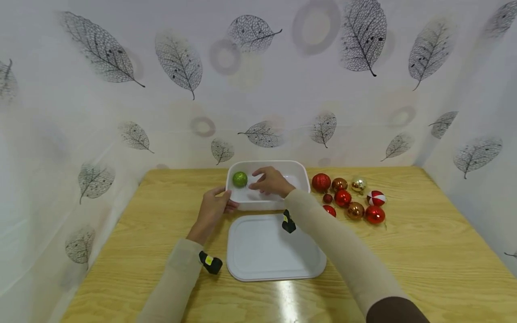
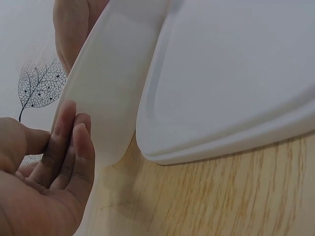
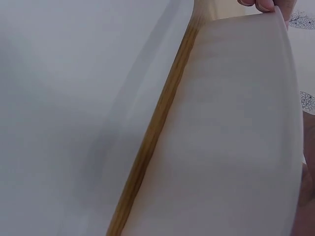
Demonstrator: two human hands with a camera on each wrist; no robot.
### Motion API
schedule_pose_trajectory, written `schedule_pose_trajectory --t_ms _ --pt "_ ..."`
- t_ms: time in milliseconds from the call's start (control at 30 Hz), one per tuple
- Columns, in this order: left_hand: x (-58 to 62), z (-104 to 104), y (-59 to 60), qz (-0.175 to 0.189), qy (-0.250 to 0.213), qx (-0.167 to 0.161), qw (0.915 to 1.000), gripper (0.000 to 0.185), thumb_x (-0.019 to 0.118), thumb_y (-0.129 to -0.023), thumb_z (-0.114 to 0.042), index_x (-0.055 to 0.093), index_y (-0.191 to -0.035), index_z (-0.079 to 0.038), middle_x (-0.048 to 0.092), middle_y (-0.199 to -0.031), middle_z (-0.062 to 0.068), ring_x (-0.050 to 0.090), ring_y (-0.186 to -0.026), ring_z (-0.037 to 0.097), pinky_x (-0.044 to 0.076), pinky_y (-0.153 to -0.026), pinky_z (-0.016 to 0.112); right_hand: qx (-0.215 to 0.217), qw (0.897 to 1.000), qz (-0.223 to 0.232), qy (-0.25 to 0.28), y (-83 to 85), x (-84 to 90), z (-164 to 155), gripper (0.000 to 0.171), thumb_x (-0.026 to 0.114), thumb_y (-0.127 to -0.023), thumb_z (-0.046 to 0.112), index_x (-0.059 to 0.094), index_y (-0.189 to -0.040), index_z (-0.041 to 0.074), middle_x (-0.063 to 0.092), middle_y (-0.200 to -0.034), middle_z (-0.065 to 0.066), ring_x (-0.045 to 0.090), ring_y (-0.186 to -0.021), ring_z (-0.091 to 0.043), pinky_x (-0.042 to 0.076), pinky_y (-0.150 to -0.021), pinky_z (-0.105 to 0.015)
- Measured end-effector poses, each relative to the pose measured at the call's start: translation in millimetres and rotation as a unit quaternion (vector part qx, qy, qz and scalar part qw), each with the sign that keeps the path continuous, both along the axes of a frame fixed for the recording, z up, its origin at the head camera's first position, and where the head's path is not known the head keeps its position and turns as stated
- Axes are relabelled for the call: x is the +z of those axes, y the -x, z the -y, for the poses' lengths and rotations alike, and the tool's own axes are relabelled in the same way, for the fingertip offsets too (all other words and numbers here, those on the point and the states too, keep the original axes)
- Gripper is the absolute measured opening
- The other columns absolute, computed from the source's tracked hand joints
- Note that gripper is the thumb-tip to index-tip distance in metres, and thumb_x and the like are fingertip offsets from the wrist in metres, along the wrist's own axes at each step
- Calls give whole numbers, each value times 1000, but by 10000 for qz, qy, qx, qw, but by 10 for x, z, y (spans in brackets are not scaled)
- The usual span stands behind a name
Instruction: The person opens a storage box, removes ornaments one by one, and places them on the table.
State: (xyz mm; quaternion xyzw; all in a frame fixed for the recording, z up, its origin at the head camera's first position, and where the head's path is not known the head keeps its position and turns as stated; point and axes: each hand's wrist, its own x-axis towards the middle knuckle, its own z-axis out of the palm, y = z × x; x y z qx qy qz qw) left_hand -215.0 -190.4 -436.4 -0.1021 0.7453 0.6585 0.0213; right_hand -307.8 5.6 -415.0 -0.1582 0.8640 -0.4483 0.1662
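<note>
A white rectangular container [image 1: 299,171] stands at the back of the table. My left hand [image 1: 212,207] grips its front left corner. In the left wrist view, the thumb lies at the rim and the fingers [image 2: 83,152] press the outer wall. Inside the container, toward its left end, sits a glittery green ball ornament [image 1: 240,179]. My right hand [image 1: 269,181] reaches over the front rim into the container, just right of the green ball and apart from it, fingers loosely bent with nothing visible in them. The right wrist view mostly shows the container's outer wall [image 3: 231,123].
A white lid [image 1: 274,249] lies flat in front of the container. To the right, several ball ornaments are grouped: a red glitter ball [image 1: 321,182], a gold ball [image 1: 356,210], a red-and-white ball [image 1: 376,198] and others. A leaf-patterned curtain [image 1: 258,98] hangs behind the table.
</note>
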Motion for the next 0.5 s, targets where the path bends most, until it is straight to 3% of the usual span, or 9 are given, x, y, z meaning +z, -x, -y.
schedule_pose_trajectory --t_ms 233,500 --pt "30 -3 -17 -29 -66 45 10000 41 52 -107 -13 48 -141 10 73 -78 13 70 -66 14 62 -65 26 -9 10000 50 13 67 -52 109 55 80 -88 16 59 -136 -1 73 -98 -19 70 -75 -28 61 -66 -35" --pt "23 1 -11 -18 -115 63 9999 41 52 -107 -13 48 -142 10 73 -78 13 69 -66 14 62 -64 26 22 10000 10 -86 133 -89 207 60 80 -89 19 55 -141 0 74 -99 -19 69 -71 -24 57 -62 -27"
